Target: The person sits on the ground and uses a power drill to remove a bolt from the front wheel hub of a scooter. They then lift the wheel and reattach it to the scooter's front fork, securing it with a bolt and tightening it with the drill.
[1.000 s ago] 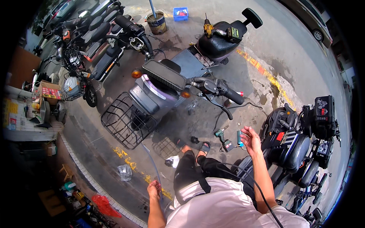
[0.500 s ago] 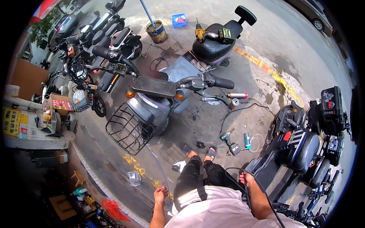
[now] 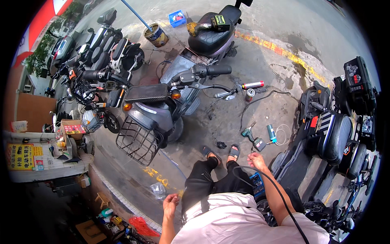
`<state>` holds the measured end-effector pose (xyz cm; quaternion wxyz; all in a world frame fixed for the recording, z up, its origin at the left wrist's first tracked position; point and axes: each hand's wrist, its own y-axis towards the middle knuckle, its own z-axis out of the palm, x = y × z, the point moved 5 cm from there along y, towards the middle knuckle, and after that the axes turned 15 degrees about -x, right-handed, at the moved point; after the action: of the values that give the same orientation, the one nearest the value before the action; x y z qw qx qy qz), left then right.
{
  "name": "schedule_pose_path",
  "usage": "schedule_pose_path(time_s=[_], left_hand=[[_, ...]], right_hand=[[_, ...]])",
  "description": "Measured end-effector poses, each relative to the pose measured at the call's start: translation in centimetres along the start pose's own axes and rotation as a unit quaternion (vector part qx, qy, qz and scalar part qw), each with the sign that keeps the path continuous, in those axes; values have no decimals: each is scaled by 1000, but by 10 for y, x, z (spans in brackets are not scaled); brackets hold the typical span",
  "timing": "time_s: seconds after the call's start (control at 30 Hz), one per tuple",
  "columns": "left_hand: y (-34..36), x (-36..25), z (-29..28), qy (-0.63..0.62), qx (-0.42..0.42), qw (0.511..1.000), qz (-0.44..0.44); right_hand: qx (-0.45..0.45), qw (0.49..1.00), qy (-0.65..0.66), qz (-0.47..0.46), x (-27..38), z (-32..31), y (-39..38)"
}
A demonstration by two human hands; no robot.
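My left hand (image 3: 172, 201) hangs at the lower middle, fingers loosely bent and apart, holding nothing visible. My right hand (image 3: 255, 159) is raised right of my legs, fingers loosely curled and open, with a black cable (image 3: 271, 182) looping across by its wrist. Just beyond it on the pavement lie a green drill (image 3: 248, 134), a cyan cylinder with coiled tubing (image 3: 271, 132) and a blue tool case (image 3: 256, 183). Ahead stands a grey scooter (image 3: 152, 112) with a front wire basket (image 3: 134, 144); a yellow drill (image 3: 191, 28) rests on its seat.
More scooters line the left (image 3: 97, 53) and right (image 3: 337, 138). A bucket with a pole (image 3: 156, 37) and blue crate (image 3: 177, 19) stand beyond. A red-and-silver tube (image 3: 252, 85), can (image 3: 249, 95) and hose lie on the ground. A low tiled wall (image 3: 53, 171) borders the left.
The view has swung, shifting the scene leftward. My right hand first lowered to the cable and gripped it, then rose again with fingers off it. My left hand stays low.
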<state>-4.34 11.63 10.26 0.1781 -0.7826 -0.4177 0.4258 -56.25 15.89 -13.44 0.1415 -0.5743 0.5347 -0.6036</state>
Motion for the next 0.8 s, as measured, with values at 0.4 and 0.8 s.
schedule_pose_path(time_s=[0.4, 0.8], left_hand=[[-19, -71, 13, 405, 112, 870, 258], [64, -80, -47, 458, 552, 531, 452]], right_hand=[[333, 901, -235, -149, 26, 59, -131], [435, 884, -136, -106, -17, 135, -252]])
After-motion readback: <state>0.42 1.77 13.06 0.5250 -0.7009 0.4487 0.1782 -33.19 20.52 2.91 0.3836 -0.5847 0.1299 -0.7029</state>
